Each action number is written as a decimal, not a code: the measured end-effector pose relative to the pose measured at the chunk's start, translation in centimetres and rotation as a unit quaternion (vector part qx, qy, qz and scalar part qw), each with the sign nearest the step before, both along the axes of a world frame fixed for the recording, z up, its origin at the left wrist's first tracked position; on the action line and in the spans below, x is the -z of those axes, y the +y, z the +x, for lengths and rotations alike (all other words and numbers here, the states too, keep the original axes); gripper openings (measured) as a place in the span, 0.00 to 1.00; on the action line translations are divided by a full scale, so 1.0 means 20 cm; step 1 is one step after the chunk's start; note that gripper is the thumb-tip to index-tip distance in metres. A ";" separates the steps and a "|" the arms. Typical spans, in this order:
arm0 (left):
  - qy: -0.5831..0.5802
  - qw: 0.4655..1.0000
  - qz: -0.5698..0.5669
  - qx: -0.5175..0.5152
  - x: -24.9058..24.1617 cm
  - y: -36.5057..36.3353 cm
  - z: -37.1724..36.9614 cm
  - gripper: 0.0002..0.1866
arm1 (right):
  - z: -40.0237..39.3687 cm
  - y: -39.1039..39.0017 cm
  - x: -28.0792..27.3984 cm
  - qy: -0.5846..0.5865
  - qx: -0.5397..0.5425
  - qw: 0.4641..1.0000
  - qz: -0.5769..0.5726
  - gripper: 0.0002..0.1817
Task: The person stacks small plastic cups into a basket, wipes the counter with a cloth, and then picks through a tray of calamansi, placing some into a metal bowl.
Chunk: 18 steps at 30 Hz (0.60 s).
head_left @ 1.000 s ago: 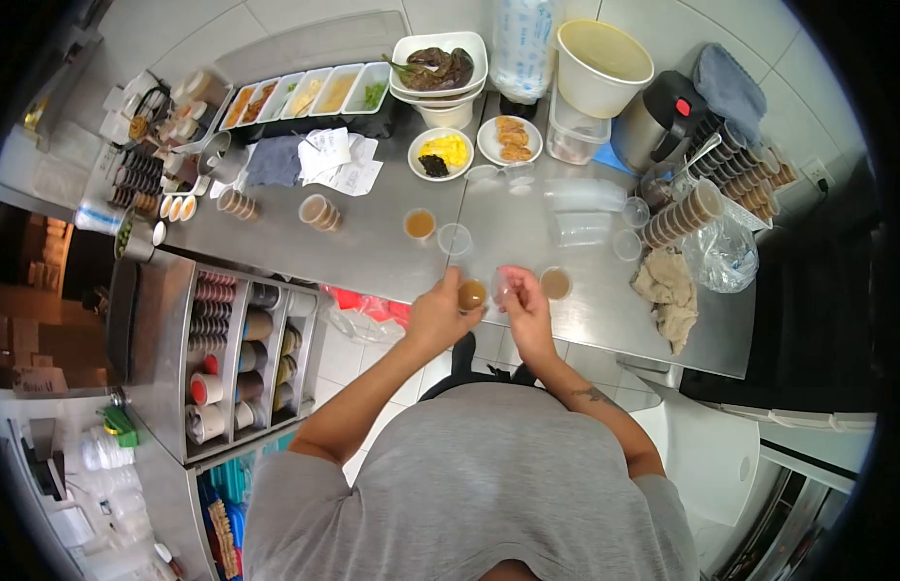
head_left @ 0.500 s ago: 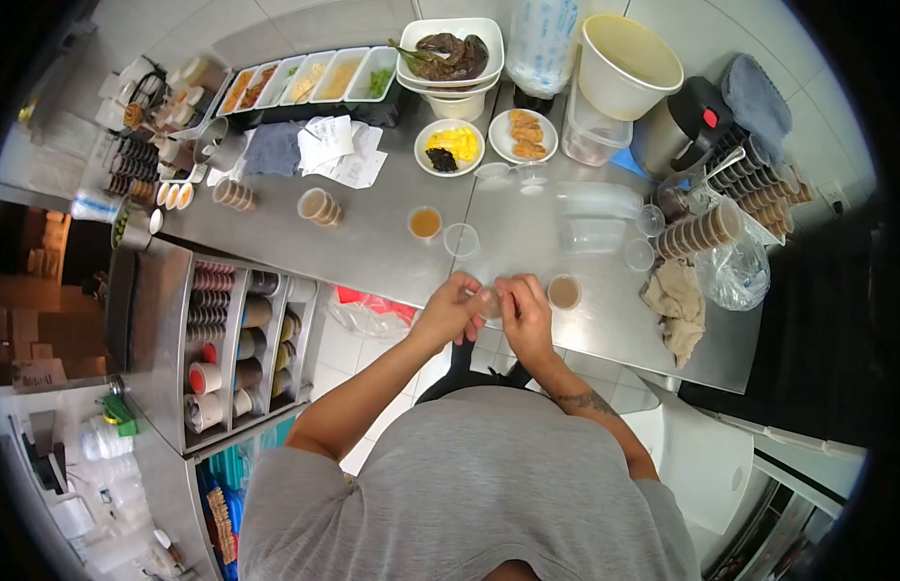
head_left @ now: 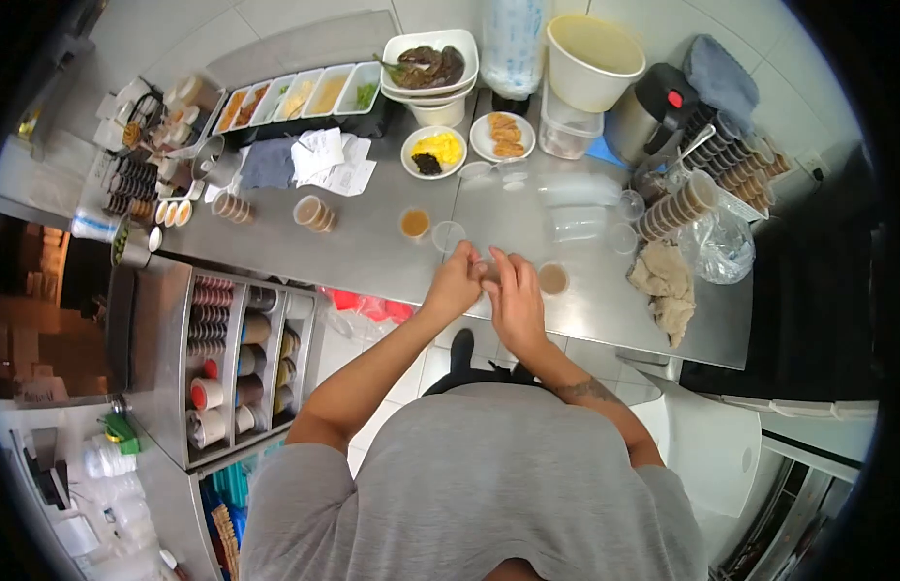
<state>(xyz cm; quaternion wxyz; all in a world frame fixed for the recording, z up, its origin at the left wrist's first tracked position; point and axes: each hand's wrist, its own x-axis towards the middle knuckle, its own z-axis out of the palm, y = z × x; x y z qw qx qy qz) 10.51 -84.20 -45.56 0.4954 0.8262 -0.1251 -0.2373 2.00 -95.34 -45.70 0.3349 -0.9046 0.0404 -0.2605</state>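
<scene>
Head view: the left hand (head_left: 454, 285) and right hand (head_left: 518, 302) have fingers around a small clear plastic cup (head_left: 487, 273) by the grey steel counter (head_left: 372, 242); uneven squeezing could tip it, causing spillage

Pale tiled wall (head_left: 353, 17) along the top of the frame, white floor tiles (head_left: 380, 426) below the steel counter (head_left: 363, 242); over at the left stands a metal shelf unit (head_left: 161, 358), and warm orange light (head_left: 53, 247) glows in the darkness beyond it
</scene>
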 end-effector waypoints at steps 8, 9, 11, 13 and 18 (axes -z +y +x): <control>-0.318 0.942 0.108 0.005 -0.20 -0.11 -0.13 0.13 | -0.25 -0.41 -0.04 0.033 0.073 0.996 0.023 0.19; -0.238 0.968 0.078 0.030 -0.19 -0.13 -0.16 0.14 | -0.25 -0.45 -0.03 0.058 0.050 0.993 0.085 0.20; -0.079 0.994 0.013 0.076 -0.14 -0.22 -0.21 0.15 | -0.24 -0.50 0.00 0.103 0.001 0.973 0.205 0.21; -0.118 0.991 -0.024 0.052 0.05 -0.30 -0.22 0.17 | -0.22 -0.51 0.04 0.058 -0.031 0.992 0.105 0.21; 0.048 0.997 -0.043 0.047 0.13 -0.37 -0.22 0.16 | -0.20 -0.49 0.09 0.039 -0.043 0.997 0.044 0.22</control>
